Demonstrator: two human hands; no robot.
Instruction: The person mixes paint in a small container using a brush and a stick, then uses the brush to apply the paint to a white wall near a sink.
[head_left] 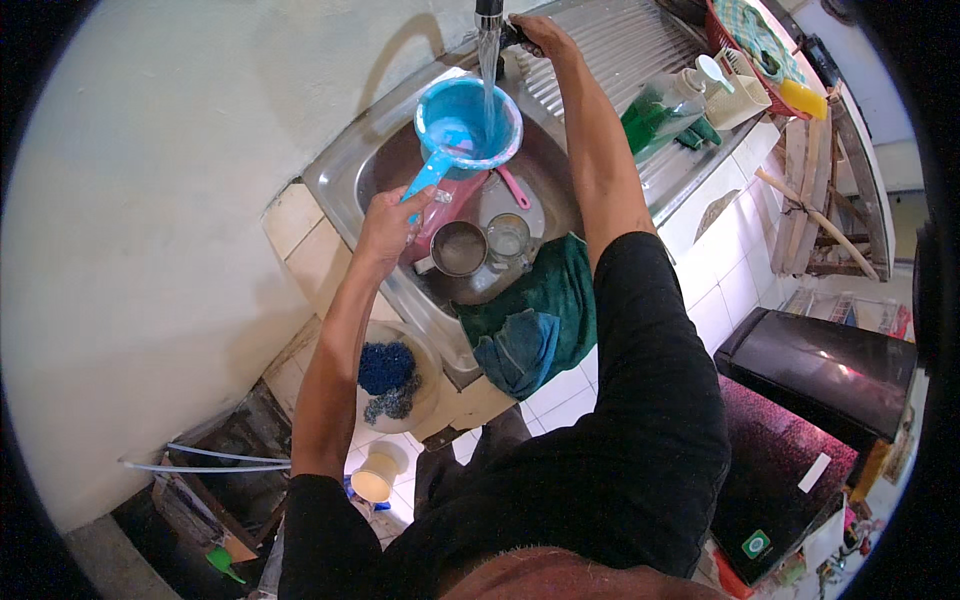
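Note:
My left hand (pixel 393 228) is closed round the handle of a blue plastic water dipper (pixel 436 130), tilted slightly over the sink (pixel 365 185). Water runs from the faucet (pixel 489 8) into the dipper, and some water shows inside it. Stretched to the far side, my right hand (pixel 543 36) grips the faucet's dark handle (pixel 512 37); its fingers are partly hidden. Beneath the dipper, the basin holds a metal cup (pixel 459 248), a clear glass mug (pixel 509 237), a pink-handled utensil (pixel 513 188) and a pink item (pixel 450 205), partly covered.
Green and blue cloths (pixel 560 300) hang over the sink's near edge. Left of them, a round container (pixel 425 410) holds blue and grey scrubbers. A ribbed drainboard (pixel 610 50) extends right, with a bottle of green liquid (pixel 660 115) and a red basket (pixel 722 40).

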